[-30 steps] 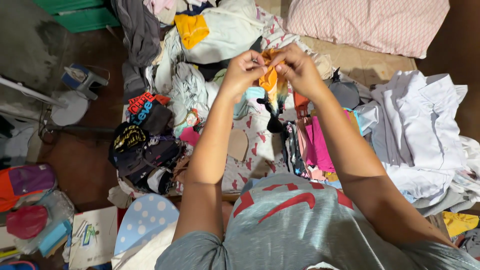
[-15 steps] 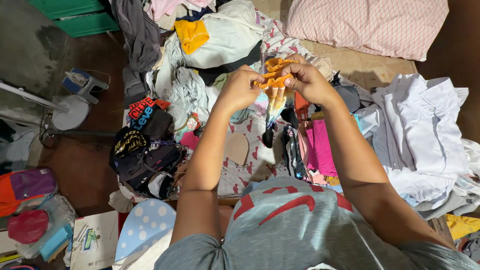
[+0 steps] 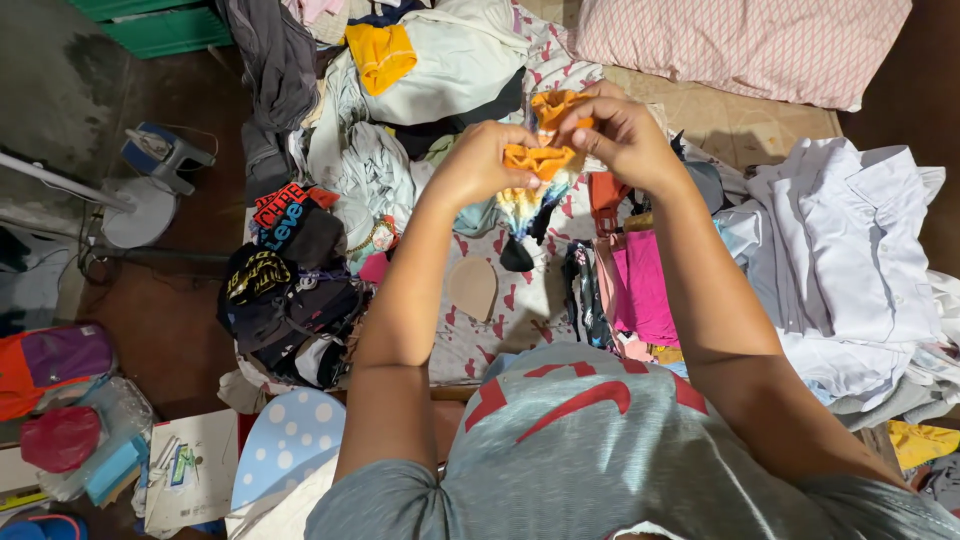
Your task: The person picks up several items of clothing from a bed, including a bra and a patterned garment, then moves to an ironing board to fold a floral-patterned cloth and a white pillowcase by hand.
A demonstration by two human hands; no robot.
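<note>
Both of my hands are raised over a bed strewn with clothes, gripping one small orange garment (image 3: 541,158) between them. My left hand (image 3: 480,160) pinches its left side and my right hand (image 3: 617,135) bunches the upper right part. A multicoloured tail of the garment with a black tip hangs down from my hands. Under them lies a patterned bedsheet (image 3: 520,300).
White shirts (image 3: 850,260) are piled at the right, a pink cloth (image 3: 645,290) beside them. Dark clothes (image 3: 290,290) are heaped at the left, light garments (image 3: 430,70) at the back. A pink pillow (image 3: 740,40) lies beyond. A fan base (image 3: 135,210) stands on the floor.
My hands have moved slightly away from me with the orange garment and bunched it tighter; more of it is gathered in my fingers now.
</note>
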